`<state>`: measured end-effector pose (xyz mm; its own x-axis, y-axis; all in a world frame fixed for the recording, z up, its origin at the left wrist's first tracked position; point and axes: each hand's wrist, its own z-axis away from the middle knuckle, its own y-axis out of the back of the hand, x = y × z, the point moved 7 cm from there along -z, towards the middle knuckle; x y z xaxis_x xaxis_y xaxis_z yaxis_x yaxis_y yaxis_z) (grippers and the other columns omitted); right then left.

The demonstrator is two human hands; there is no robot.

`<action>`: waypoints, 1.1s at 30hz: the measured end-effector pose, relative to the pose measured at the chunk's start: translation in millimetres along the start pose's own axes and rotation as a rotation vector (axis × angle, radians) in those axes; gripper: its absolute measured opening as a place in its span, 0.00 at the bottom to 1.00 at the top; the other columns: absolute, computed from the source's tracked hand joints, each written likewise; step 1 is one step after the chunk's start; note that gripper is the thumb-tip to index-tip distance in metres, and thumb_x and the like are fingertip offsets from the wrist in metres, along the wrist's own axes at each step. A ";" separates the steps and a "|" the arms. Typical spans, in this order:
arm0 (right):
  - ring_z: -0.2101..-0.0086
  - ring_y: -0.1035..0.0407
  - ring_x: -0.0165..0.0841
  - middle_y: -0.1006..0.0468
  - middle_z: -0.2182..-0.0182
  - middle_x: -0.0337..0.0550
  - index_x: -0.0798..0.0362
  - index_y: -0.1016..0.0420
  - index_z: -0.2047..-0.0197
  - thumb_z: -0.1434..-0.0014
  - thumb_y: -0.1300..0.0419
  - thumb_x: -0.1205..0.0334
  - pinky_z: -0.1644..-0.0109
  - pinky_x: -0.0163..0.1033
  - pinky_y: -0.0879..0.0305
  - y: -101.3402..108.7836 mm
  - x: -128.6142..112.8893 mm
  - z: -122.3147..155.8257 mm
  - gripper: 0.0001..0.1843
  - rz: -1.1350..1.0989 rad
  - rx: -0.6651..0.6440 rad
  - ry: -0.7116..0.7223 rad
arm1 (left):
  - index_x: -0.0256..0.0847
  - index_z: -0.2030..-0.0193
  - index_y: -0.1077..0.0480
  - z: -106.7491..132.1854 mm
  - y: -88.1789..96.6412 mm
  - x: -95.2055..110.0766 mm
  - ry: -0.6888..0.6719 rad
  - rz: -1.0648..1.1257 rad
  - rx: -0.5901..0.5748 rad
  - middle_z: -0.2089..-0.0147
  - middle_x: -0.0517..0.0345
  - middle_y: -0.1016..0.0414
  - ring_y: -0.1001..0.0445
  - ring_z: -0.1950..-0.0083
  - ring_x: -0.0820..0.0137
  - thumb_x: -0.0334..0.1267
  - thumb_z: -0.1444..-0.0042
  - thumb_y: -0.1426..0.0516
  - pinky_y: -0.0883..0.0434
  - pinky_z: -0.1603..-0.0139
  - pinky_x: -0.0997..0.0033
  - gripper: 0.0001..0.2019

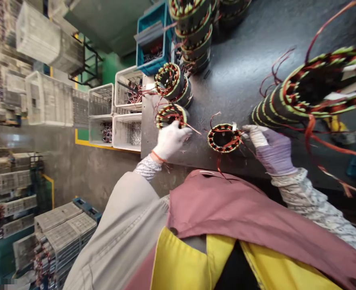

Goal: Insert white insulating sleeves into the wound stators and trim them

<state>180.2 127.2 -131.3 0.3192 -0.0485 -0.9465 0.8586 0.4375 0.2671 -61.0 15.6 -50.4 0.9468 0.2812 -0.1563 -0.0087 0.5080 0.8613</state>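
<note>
A wound motor stator [225, 138], a ring with red-brown windings and yellow-green insulation, lies on the dark table before me. My right hand [268, 147], in a purple glove with white fingertips, pinches wire leads at its right edge. Another stator [162, 117] sits further left. My left hand [171, 141], in a white glove, has its fingers closed over that ring's near rim, beside a loose lead; the exact grip is partly hidden. A white tag [234, 126] stands at the middle stator's far edge.
A tall stack of stators [286, 96] rises at right, with long leads hanging out. More stacked stators [192, 36] stand at the far side. A blue bin [140, 60] and white crates [128, 117] holding parts adjoin the table's left edge [142, 137].
</note>
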 end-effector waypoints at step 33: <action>0.35 0.43 0.57 0.37 0.32 0.59 0.57 0.36 0.32 0.35 0.43 0.48 0.34 0.63 0.45 -62.5 42.7 -5.9 0.33 0.617 -0.435 0.250 | 0.36 0.53 0.19 -90.4 -30.5 131.3 -0.353 -0.101 -0.341 0.55 0.45 0.18 0.20 0.50 0.58 0.41 0.35 0.46 0.28 0.49 0.65 0.16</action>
<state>137.8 103.1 -189.5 0.5428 0.4973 -0.6768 0.3057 0.6336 0.7107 34.5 110.7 -141.0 0.9989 -0.0461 -0.0069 0.0400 0.7720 0.6344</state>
